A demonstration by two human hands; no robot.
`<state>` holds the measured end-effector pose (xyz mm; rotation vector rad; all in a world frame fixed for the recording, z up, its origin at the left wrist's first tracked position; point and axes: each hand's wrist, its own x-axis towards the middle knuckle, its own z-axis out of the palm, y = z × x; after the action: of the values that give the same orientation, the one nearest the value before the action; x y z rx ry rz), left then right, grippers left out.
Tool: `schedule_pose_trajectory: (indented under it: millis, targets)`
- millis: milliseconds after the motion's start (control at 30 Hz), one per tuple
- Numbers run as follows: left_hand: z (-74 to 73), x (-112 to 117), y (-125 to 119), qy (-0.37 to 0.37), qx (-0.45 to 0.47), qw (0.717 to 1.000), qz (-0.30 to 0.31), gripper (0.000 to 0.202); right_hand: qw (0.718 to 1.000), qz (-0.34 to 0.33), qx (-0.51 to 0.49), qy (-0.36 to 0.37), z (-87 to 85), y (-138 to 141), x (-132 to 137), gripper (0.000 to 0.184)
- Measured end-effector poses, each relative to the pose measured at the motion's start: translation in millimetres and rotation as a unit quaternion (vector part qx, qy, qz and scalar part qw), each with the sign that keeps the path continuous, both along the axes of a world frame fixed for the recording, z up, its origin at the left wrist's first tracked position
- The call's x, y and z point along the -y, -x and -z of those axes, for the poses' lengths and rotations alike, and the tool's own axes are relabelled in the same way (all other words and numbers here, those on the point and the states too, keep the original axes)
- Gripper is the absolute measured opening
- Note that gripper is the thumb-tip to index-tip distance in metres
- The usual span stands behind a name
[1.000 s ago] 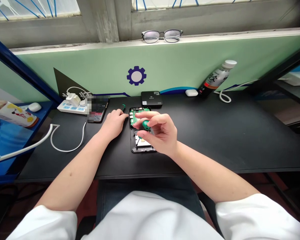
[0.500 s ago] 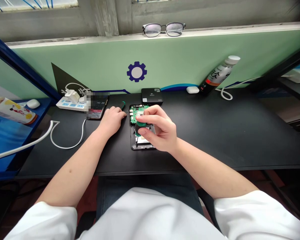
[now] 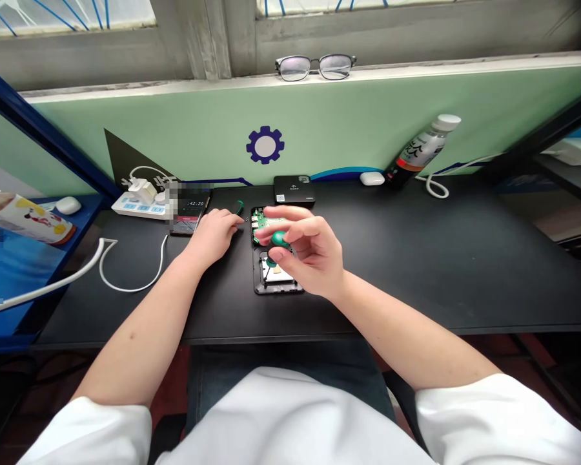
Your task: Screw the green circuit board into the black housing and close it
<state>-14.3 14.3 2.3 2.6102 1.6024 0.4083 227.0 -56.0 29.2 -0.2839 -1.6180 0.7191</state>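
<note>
My right hand point(image 3: 314, 252) pinches a screwdriver point(image 3: 279, 240) with a green and black handle, its shaft pointing down to the lower part of an opened black device casing point(image 3: 277, 289). A green circuit board point(image 3: 259, 221) fills the casing's upper part, partly hidden by my fingers, and a silver-white plate point(image 3: 277, 271) lies below it. My left hand point(image 3: 213, 234) rests on the desk left of the casing, holding nothing visible, its fingers stretched out. Tiny dark pieces, perhaps screws, lie by its fingertips. Just beyond them is a green-ended item point(image 3: 240, 206), kind unclear.
A black box point(image 3: 294, 189) stands behind the casing. Left of my left hand are a phone point(image 3: 191, 213), a white power strip point(image 3: 138, 206) and a white cable point(image 3: 126, 289). A bottle point(image 3: 421, 152) and a white case point(image 3: 372, 178) stand back right. Glasses point(image 3: 314, 66) lie on the ledge.
My right hand's fingers have spread and shifted around the screwdriver handle, uncovering its green top. My left hand stays on the desk. The whole view has moved slightly.
</note>
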Motion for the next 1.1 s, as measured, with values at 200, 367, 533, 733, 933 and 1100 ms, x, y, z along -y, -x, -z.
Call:
schedule_pose_trajectory:
  millis: [200, 367, 533, 733, 933, 1100]
  targets:
    - [1.4, -1.7, -3.2, 0.013, -0.049, 0.998, 0.037, 0.027, 0.996, 0.055, 0.009, -0.073, -0.4, -3.7, -3.2, 0.023]
    - [1.0, -2.4, -3.1, 0.004, -0.045, 0.998, 0.047, 0.029, 0.992, 0.071, 0.059, -0.085, -6.2, -9.6, -3.7, 0.036]
    - [-0.3, -0.4, -2.4, 0.004, -0.057, 0.997, 0.056, 0.036, 0.995, 0.049, 0.047, -0.068, -8.7, -8.9, -2.0, 0.043]
    - [-0.3, 0.0, -2.8, -0.006, -0.071, 0.996, 0.057, 0.032, 0.995, 0.073, 0.031, -0.061, -5.9, -5.5, -8.4, 0.030]
    - [2.3, -0.5, -1.3, -0.004, -0.059, 0.997, 0.056, 0.027, 0.994, 0.085, 0.030, -0.065, 6.1, -3.7, -10.0, 0.038]
    - [2.3, 1.6, -3.1, 0.003, -0.082, 0.995, 0.062, 0.026, 0.999, -0.027, 0.007, -0.037, 10.3, -2.9, -6.4, 0.029]
